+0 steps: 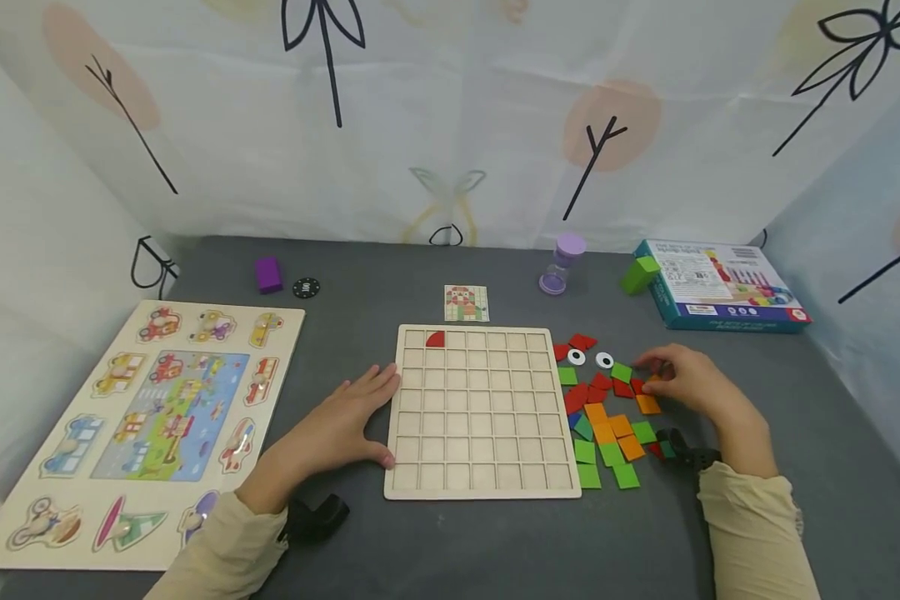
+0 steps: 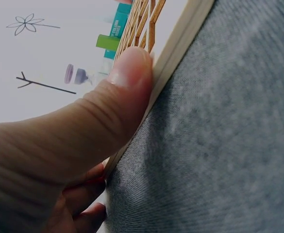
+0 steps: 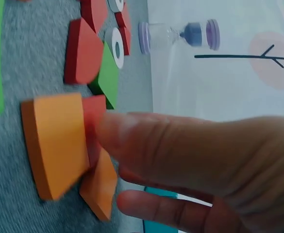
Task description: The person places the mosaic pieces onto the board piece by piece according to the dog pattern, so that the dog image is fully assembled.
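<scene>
A square wooden grid board (image 1: pixel 483 408) lies at the table's middle, with one red quarter-circle tile (image 1: pixel 436 339) in its top row. My left hand (image 1: pixel 337 425) rests along the board's left edge, fingers fairly straight; in the left wrist view its thumb (image 2: pixel 129 73) presses the rim. To the right of the board, my right hand (image 1: pixel 690 379) reaches down to loose red, orange and green tiles. Its thumb (image 3: pixel 127 131) touches or overlaps a red tile (image 3: pixel 93 109), beside an orange tile (image 3: pixel 59 141). The index fingertip is hidden behind the thumb, so a pinch cannot be confirmed.
A picture card (image 1: pixel 466 303) lies behind the board. A wooden puzzle (image 1: pixel 270 392) covers the left side. Along the back stand a purple block (image 1: pixel 268 275), a black chip (image 1: pixel 306 287), an hourglass (image 1: pixel 561 265), a green block (image 1: pixel 640 275) and a teal box (image 1: pixel 727 287).
</scene>
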Tool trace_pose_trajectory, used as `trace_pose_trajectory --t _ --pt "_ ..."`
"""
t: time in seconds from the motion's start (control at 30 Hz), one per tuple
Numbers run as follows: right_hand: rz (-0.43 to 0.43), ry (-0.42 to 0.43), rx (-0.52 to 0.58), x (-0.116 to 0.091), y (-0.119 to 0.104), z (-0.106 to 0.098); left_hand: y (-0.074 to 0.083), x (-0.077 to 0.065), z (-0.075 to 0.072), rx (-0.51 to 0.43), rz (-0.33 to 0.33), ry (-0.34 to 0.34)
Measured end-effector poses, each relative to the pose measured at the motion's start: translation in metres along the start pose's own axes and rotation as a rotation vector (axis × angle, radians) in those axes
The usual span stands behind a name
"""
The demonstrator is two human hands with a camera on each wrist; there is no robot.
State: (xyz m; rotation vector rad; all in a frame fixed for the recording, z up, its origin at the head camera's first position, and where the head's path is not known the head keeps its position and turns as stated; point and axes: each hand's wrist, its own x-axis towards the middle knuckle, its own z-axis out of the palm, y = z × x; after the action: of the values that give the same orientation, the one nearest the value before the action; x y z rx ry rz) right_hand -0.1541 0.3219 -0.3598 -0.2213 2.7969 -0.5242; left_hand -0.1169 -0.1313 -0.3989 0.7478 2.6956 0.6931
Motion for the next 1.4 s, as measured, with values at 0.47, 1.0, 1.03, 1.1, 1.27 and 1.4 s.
trace_pose_trajectory --t 0.47,1.0,1.03,1.1,1.27,1.4 --pt "0.032 -0.061 -0.045 -0.004 0.011 -0.002 -0.002 0.002 0.001 0.007 0.000 -0.003" --pt "-0.036 0.099 -0.025 0.003 -0.015 -0.007 -0.003 0.000 0.002 0.004 0.022 0.026" --pt "-0.067 0.122 -0.026 0.007 -0.023 -0.007 -0.003 0.000 0.001 0.004 0.024 0.028" --pt "-0.144 0.162 -0.024 0.017 -0.042 -0.007 -0.002 0.000 0.001 0.002 0.026 0.028" --pt "-0.336 0.165 0.012 0.052 -0.095 -0.002 -0.003 -0.001 0.002 -0.002 0.026 0.026" --pt "-0.433 0.101 -0.023 0.080 -0.133 0.016 -0.005 -0.001 0.003 -0.001 0.026 0.029"
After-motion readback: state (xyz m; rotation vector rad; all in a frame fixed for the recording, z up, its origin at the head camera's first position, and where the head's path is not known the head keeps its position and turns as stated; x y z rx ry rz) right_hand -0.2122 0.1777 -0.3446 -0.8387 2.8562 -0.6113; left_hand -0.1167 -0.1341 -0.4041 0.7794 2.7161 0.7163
